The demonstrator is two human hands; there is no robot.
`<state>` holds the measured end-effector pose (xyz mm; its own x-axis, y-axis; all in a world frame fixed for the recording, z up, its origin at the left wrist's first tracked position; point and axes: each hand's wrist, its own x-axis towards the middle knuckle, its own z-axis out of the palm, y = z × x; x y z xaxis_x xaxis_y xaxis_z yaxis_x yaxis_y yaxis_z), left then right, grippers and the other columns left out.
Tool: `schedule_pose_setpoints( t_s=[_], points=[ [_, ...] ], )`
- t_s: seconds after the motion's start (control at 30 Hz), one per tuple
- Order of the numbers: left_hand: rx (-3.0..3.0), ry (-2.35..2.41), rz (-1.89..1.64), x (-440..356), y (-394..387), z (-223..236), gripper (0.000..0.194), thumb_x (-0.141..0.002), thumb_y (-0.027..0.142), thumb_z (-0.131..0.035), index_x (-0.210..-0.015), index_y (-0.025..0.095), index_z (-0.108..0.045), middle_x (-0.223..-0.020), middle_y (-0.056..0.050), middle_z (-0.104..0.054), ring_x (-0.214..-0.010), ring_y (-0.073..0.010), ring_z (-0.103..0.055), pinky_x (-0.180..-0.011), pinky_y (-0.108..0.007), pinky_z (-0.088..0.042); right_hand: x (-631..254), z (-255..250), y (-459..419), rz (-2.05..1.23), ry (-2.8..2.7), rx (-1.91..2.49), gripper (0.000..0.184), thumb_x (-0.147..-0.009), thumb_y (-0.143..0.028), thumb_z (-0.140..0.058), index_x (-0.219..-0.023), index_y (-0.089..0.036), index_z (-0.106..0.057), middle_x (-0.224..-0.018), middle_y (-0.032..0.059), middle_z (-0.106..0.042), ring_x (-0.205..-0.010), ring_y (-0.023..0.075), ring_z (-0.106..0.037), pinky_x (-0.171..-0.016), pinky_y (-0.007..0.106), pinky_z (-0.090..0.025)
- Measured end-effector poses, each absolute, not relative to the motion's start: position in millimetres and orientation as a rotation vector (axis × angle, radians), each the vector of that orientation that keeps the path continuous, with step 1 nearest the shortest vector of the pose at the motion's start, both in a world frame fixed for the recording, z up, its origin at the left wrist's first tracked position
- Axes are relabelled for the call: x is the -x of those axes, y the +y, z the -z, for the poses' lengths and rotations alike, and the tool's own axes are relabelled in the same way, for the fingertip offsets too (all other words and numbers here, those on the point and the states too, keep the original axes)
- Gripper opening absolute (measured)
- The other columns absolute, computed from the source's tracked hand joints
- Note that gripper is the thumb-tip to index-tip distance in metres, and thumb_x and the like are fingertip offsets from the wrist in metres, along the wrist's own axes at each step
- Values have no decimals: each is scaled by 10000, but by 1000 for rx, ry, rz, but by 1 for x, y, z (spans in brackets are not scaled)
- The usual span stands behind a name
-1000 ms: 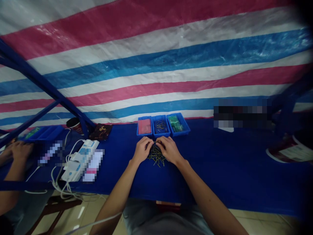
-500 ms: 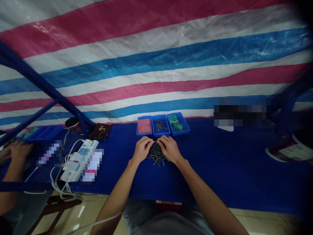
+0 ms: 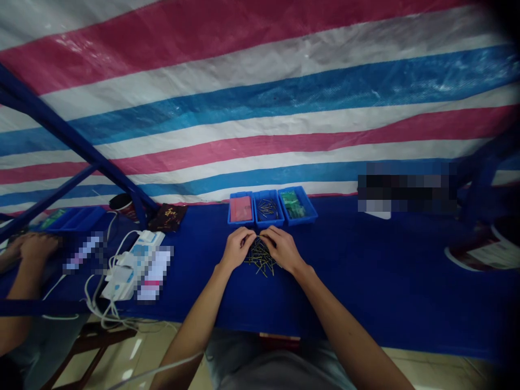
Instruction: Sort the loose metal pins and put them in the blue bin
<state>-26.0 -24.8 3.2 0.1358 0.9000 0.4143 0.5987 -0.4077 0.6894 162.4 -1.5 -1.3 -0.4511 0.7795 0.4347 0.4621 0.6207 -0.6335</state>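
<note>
One thin stick [image 3: 259, 236] runs sideways between the pinched fingers [image 3: 267, 233] of the left hand [image 3: 234, 250] and right hand [image 3: 283, 250], neither clearly nearer, by the far edge of the loose pile [image 3: 262, 260] on the tabletop [image 3: 345, 271].

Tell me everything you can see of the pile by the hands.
The pile is a loose, crisscrossed heap of thin, straight pieces, dark and yellowish, perhaps metal. It lies on the table, nearer the wearer than the middle bin. The left hand and right hand partly hide it; whether they touch it is unclear.
</note>
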Motion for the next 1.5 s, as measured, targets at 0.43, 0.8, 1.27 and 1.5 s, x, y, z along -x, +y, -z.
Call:
schedule_pose_setpoints(
  t_s=[0.43, 0.8, 1.27, 1.5],
  points=[
    [-2012, 1482, -1198, 25, -23, -3, 265, -982, 351, -527, -885, 173, -698, -798, -38, -661, -687, -146, -571, -675, -255, -430, -162, 3, -1, -541, -2179, 972, 146, -991, -231, -514, -928, -222, -645, -909, 18, -670, -806, 160, -595, -782, 307, -376],
    [-1885, 1677, -1180, 38, -22, -2, 358, -976, 427, -495, -883, 170, -727, -577, 22, -551, -518, -118, -474, -562, -234, -356, -160, 12, 3, -515, -2297, 1022, 81, -928, -259, -642, -985, -234, -695, -942, 24, -639, -873, 177, -598, -818, 339, -331],
    [-1978, 1617, -1052, 42, -21, -1, 392, -989, 436, -466, -883, 166, -729, -591, 18, -563, -535, -118, -469, -564, -229, -336, -157, 15, 2, -531, -2289, 1047, 119, -951, -229, -585, -891, -216, -688, -885, 11, -630, -806, 155, -581, -828, 332, -326],
    [-1981, 1630, -1024, 42, -20, 2, 360, -970, 443, -502, -898, 169, -724, -610, 21, -580, -553, -110, -482, -586, -218, -361, -168, 11, 9, -495, -2125, 1146, 132, -959, -240, -541, -980, -220, -669, -824, 11, -624, -733, 162, -575, -753, 309, -361]
  ],
)
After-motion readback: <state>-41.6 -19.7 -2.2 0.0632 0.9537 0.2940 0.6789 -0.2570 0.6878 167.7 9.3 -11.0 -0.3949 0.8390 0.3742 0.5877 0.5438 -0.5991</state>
